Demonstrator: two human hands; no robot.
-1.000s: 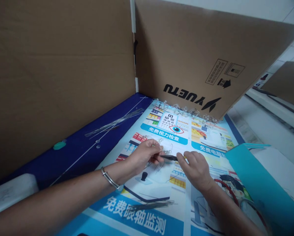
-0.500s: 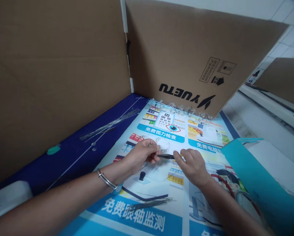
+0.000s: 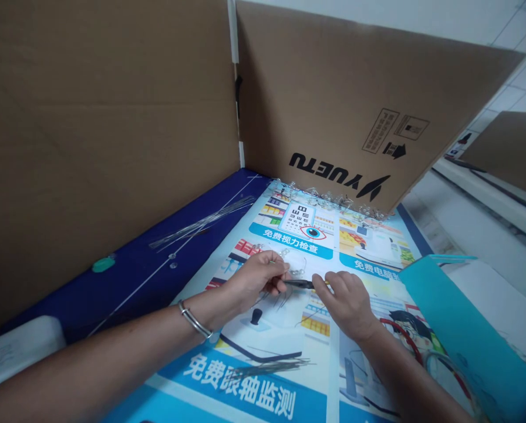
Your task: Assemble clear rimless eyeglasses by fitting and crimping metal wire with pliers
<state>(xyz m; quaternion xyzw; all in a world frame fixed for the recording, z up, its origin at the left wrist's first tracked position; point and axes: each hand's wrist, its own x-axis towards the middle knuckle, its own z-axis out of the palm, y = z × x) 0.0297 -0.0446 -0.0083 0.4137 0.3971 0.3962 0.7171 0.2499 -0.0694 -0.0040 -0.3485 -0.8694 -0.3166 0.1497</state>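
Observation:
My left hand, with a silver bangle on its wrist, is closed in a pinch over the printed sheet. Between its fingertips seems to be a thin wire, its ends hard to make out. My right hand is wrapped round black-jawed pliers, whose tips point left and meet the left fingertips. Small clear beads and a curved strand lie just behind the jaws. Nearer to me, a bundle of thin wires rests on the sheet.
Brown cardboard panels stand at the left and back. Along the back panel's foot runs a row of clear beaded wire pieces. Another wire bundle and a green piece lie on the blue surface. A teal folded board is at the right.
The whole view has shifted slightly, so the surroundings appear a little further right and lower. Both hands keep nearly the same pose, the pliers still at the left fingertips.

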